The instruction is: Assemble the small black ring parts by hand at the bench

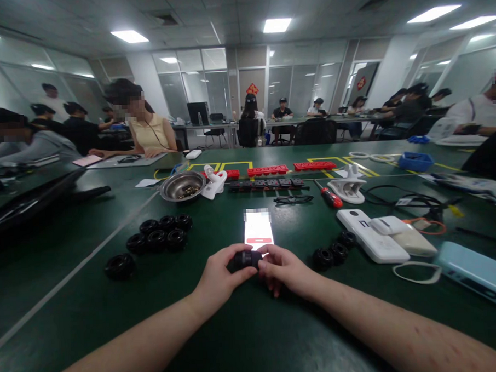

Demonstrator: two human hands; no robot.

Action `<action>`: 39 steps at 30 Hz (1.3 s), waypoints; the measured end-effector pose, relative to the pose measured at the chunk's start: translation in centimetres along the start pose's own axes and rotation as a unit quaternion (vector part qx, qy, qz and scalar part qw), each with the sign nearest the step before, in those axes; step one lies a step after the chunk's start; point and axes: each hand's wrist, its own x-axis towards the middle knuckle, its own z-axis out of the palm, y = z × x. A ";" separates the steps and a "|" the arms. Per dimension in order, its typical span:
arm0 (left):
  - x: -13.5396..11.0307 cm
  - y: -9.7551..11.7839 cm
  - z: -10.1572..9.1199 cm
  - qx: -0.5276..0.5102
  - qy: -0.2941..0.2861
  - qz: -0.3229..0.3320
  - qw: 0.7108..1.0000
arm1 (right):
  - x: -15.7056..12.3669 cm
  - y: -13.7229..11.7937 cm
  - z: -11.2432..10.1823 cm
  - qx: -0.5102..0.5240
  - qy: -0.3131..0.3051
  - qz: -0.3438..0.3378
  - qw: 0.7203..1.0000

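Observation:
Between my two hands, just above the green table, is a black ribbed cylindrical part. My left hand grips its left end between thumb and fingers. At the right end, the thumb and index finger of my right hand pinch it, with the other fingers curled below. Right behind the hands lies a phone with a bright screen. Several black tyre-like rings sit in a group to the left, one ring apart from them. More black rings rest beyond my right hand.
Farther back stand a metal bowl of small brass-coloured pieces, red trays, a black strip of parts and a screwdriver. At right lie white devices, cables and a light-blue case. Other people sit around.

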 end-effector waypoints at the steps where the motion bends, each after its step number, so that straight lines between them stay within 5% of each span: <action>1: -0.1 0.1 0.0 0.007 0.002 0.011 1.000 | 0.0 0.0 0.0 0.000 0.002 0.003 1.000; 7: -0.4 0.4 0.0 0.040 -0.003 0.069 0.997 | 0.3 0.3 -0.1 -0.010 -0.008 0.028 1.000; 16: -0.2 0.5 0.0 0.031 -0.011 0.000 0.999 | 0.1 0.2 -0.2 -0.001 -0.001 0.002 1.000; 24: -0.5 0.3 0.0 0.048 -0.002 0.067 0.997 | 0.2 0.3 -0.1 -0.013 0.001 0.015 1.000; 33: -0.2 0.3 -0.1 0.031 -0.017 0.020 0.999 | 0.1 0.1 -0.3 -0.005 -0.009 0.004 1.000; 39: -0.5 0.4 -0.1 0.043 0.006 0.067 0.997 | 0.2 0.2 -0.1 -0.013 -0.010 0.017 1.000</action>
